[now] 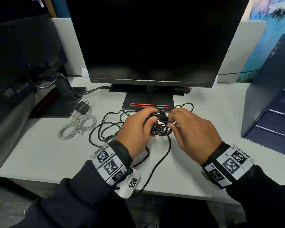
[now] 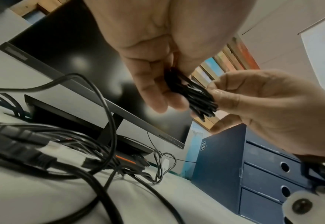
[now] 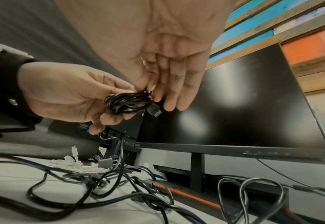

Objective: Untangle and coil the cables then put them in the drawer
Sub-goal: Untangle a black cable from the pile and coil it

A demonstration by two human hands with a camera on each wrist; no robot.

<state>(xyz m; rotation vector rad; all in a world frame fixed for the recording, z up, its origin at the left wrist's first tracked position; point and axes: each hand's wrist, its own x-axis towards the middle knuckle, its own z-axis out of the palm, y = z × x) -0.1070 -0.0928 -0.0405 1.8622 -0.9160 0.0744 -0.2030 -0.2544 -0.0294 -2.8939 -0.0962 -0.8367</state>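
Observation:
A black cable coil (image 1: 160,127) hangs above the desk in front of the monitor stand. My left hand (image 1: 152,120) grips its left side, fingers curled round the loops. My right hand (image 1: 171,120) pinches the coil's right side between thumb and forefinger. In the left wrist view the coil (image 2: 194,95) sits between both hands. In the right wrist view a USB plug (image 3: 155,112) sticks out of the coil (image 3: 129,101). The rest of the black cable (image 1: 104,127) trails in loose loops over the desk and off its front edge. The blue drawer unit (image 1: 270,116) stands at the right, drawers closed.
A coiled white cable (image 1: 77,127) with a black plug adapter (image 1: 82,106) lies at the left. The monitor (image 1: 155,40) and its base (image 1: 148,102) stand behind my hands. A second monitor arm (image 1: 64,86) stands at the far left. More black loops (image 1: 185,106) lie near the base.

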